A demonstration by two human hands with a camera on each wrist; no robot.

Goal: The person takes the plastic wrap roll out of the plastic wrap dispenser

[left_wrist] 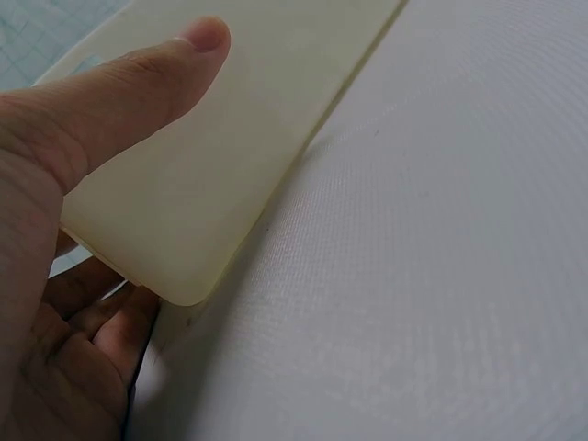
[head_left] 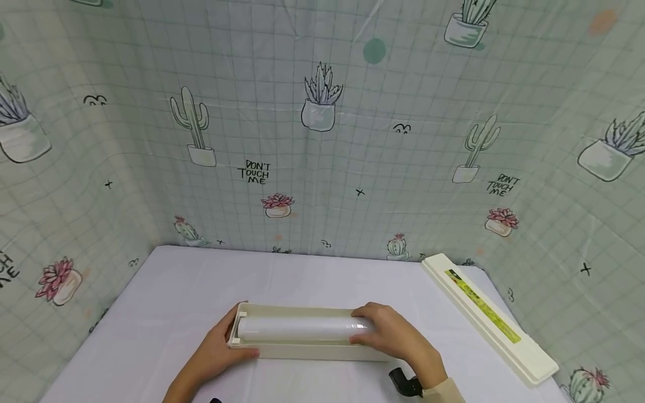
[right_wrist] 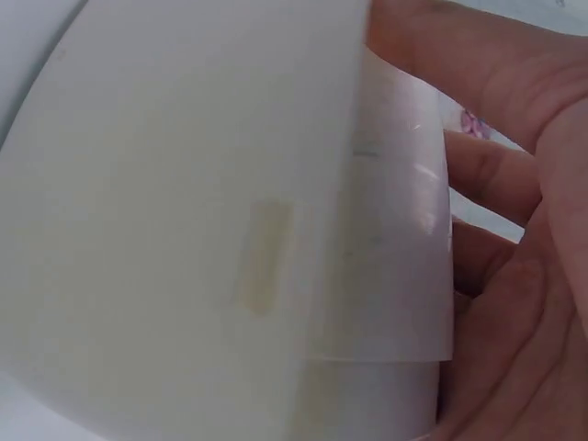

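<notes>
A long cream plastic box [head_left: 317, 352], like a cling film dispenser, lies crosswise near the table's front with its top uncovered. Inside it is a roll of clear film [head_left: 292, 329]. My left hand [head_left: 214, 346] grips the box's left end, thumb on the front wall and fingers behind. In the left wrist view, the thumb lies flat along the box wall [left_wrist: 220, 156]. My right hand [head_left: 393, 334] holds the roll's right end, thumb in front and fingers over the back. The right wrist view has the roll [right_wrist: 395, 248] rising above the box wall [right_wrist: 156, 239].
A long cream lid [head_left: 484, 313] with a yellow label lies slanted at the table's right edge. The table [head_left: 211, 280] has a white cloth, and a cactus-print curtain [head_left: 322, 168] surrounds its back and sides. A black wrist mount [head_left: 405, 383] sits under the right wrist.
</notes>
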